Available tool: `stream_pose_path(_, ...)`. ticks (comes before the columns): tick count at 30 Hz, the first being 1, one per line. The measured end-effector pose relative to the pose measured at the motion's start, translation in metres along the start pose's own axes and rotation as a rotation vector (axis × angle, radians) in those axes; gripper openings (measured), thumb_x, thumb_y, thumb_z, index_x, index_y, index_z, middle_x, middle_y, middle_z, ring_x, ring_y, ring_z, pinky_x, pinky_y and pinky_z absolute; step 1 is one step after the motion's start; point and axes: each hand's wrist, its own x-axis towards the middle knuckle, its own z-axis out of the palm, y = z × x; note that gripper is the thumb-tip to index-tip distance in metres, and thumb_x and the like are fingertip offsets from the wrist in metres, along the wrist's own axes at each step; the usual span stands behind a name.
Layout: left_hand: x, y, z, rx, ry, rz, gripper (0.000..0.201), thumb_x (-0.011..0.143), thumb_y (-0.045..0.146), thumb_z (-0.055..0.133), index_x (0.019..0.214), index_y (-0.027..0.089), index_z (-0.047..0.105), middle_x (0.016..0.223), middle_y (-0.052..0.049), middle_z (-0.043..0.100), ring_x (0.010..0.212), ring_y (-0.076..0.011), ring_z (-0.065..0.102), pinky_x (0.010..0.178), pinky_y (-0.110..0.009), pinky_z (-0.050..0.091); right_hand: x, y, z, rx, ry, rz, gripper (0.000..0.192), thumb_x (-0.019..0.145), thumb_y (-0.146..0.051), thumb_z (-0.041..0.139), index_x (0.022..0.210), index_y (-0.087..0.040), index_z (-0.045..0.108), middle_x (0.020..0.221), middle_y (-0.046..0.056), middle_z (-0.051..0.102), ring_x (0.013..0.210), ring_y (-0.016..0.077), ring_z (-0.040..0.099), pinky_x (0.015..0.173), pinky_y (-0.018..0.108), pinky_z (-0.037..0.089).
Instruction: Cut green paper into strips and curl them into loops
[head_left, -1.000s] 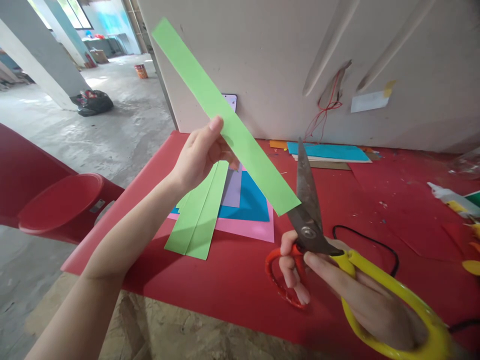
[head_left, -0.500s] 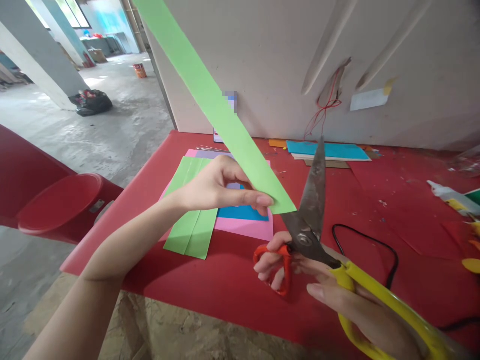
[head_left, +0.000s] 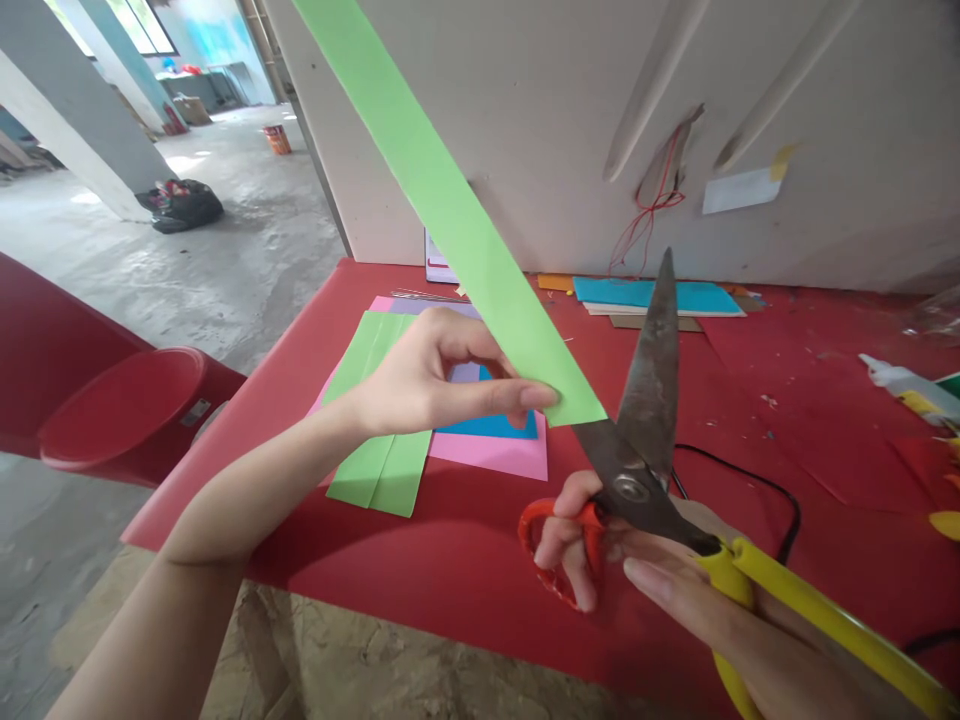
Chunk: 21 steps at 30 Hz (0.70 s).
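Observation:
A long light-green paper strip (head_left: pixel 435 180) slants up to the top edge of the head view, its lower end pinched between the thumb and fingers of my left hand (head_left: pixel 427 375). My right hand (head_left: pixel 675 580) holds scissors (head_left: pixel 628 487) with one red and one yellow handle. Their blades are spread; the lower blade lies at the strip's bottom corner, partly hidden behind it, while the other points upward. Under my left hand are a creased green paper sheet (head_left: pixel 386 465), a pink sheet (head_left: pixel 487 458) and a blue piece (head_left: pixel 487 425).
The red table (head_left: pixel 450 560) meets a pale upright panel (head_left: pixel 540 120). Blue paper strips (head_left: pixel 652 295) lie along the back, and a white glue bottle (head_left: pixel 907 385) is at the right. A black cord (head_left: pixel 780 490) curves behind my right hand. A red bin (head_left: pixel 127 410) stands left.
The scissors and my right hand have shifted slightly right, with the blades still spread. My left hand and the strip have moved slightly right too.

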Motion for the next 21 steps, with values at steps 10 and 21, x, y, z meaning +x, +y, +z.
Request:
stream_pose_path(10,0.000,-0.002,-0.003,0.042,-0.086,0.107,0.011,0.077,0.019,0.067,0.067,0.016,0.069,0.059,-0.001,0.068,0.054,-0.0111,0.062,0.048,-0.020,0.049,-0.008,-0.020,0.007,-0.037,0.157,0.195,0.023,0.083,-0.052,0.048,0.089,-0.031,0.054,0.067,-0.002,0.056,0.050,0.0122,0.046,0.046,0.025,0.039)
stream_pose_path(21,0.000,-0.004,-0.006,0.060,-0.068,-0.005,0.016,0.076,0.027,0.067,0.066,0.016,0.068,0.059,-0.001,0.067,0.052,-0.0099,0.059,0.044,-0.020,0.044,-0.015,-0.016,0.004,-0.103,0.141,0.227,0.034,0.087,-0.055,0.037,0.077,-0.026,0.051,0.051,-0.004,0.040,0.045,0.0107,0.039,0.041,0.024,0.032)
